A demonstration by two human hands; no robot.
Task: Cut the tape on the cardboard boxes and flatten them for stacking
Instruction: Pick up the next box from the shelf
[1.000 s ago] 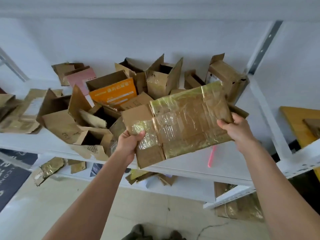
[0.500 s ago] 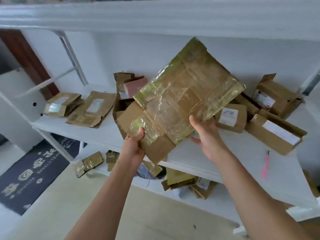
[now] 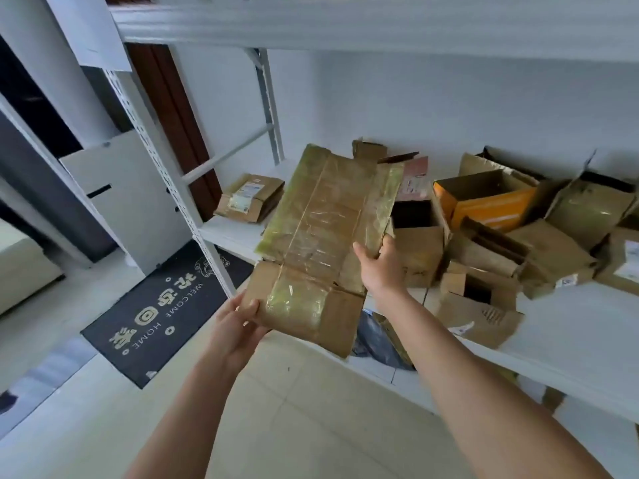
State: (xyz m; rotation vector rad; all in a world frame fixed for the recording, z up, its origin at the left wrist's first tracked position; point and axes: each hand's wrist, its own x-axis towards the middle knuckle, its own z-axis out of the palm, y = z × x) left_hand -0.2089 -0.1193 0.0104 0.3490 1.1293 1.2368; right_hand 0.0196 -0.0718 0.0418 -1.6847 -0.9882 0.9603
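I hold a flattened box (image 3: 321, 243) up in front of the shelf (image 3: 570, 344), tilted with its long side running up and away from me. My left hand (image 3: 238, 318) grips its near lower corner, thumb curled over the top face and the other fingers under it, out of sight. My right hand (image 3: 378, 262) pinches the right edge about halfway up, thumb on the front and the fingers wrapped behind. The box is sheathed in glossy tape, which I judge slick, so it could slide out of a light pinch, more so since each hand has only an edge. The bottom flap hangs loose by my left hand and could catch on the shelf lip or the open boxes (image 3: 480, 299) just beside it if I swing it that way. A small stack (image 3: 249, 198) of flat boxes lies at the shelf's left end, which looks the likely place for this one; dropped carelessly, it could knock that pile askew. I see no cutter in either hand. The back of the box is hidden, so I cannot tell whether every seam is cut. The lower shelf is mostly blocked by my arms, and the boxes at the far right are cut off by the frame.
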